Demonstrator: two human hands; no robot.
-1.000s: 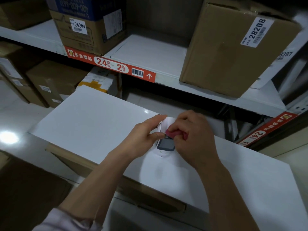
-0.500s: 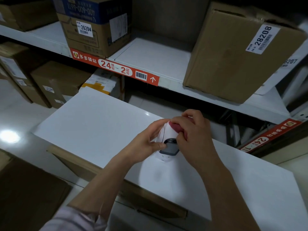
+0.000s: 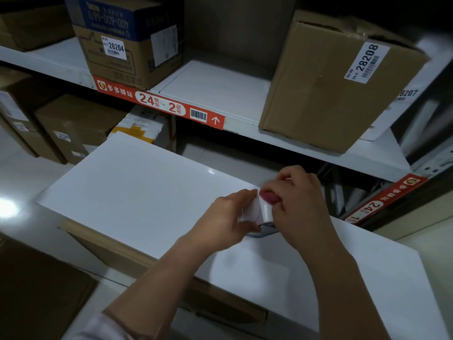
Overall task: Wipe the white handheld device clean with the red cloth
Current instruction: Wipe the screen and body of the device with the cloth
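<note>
The white handheld device (image 3: 257, 211) stands tilted on the white board (image 3: 137, 192), its dark screen end low near the surface. My left hand (image 3: 225, 217) grips its left side with thumb and fingers. My right hand (image 3: 296, 202) covers its right side and pinches the red cloth (image 3: 269, 198) against the device's upper end. Only a small fold of the cloth shows between my fingers. Much of the device is hidden by both hands.
The white board lies on a cardboard box (image 3: 117, 256). Behind it runs a white shelf (image 3: 220, 94) with a red label strip (image 3: 159, 104), a box marked 26204 (image 3: 127, 42) and a large box marked 28208 (image 3: 331, 87). More boxes (image 3: 71, 126) fill the lower left.
The device has been tipped up from lying nearly flat, so its screen now faces down and away. The red cloth moved from the screen area up to the device's top end.
</note>
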